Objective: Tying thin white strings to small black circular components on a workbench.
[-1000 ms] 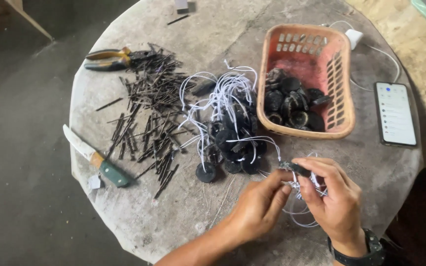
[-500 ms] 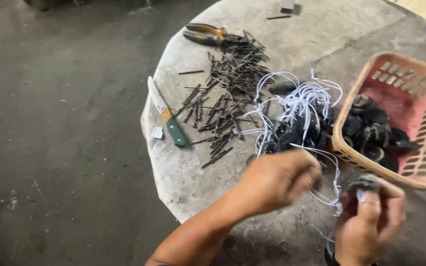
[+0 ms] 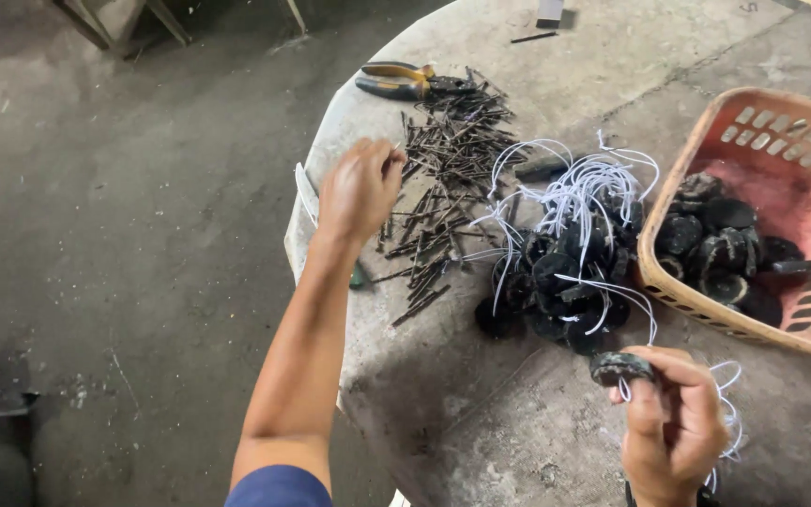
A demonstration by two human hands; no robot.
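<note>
Black disc (image 3: pixel 621 366) with white wire: pinched in right hand (image 3: pixel 673 427) fingers over table (image 3: pixel 518 441). Left hand (image 3: pixel 359 188), fingers loosely curled, above nail pile (image 3: pixel 448 178). Wired discs (image 3: pixel 565 272) heaped; more in basket (image 3: pixel 706 150).

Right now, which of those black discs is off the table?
The black disc pinched in the right hand; the others lie heaped on the table or in the basket.

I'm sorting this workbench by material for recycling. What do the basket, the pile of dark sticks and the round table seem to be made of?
The basket looks like moulded plastic: matt salmon pink, with slotted walls. The dark sticks under the left hand look like metal nails, thin, straight and dull brownish, possibly rusted. The table looks like rough concrete or stone: grey, mottled, pitted, chipped at its edge.
</note>
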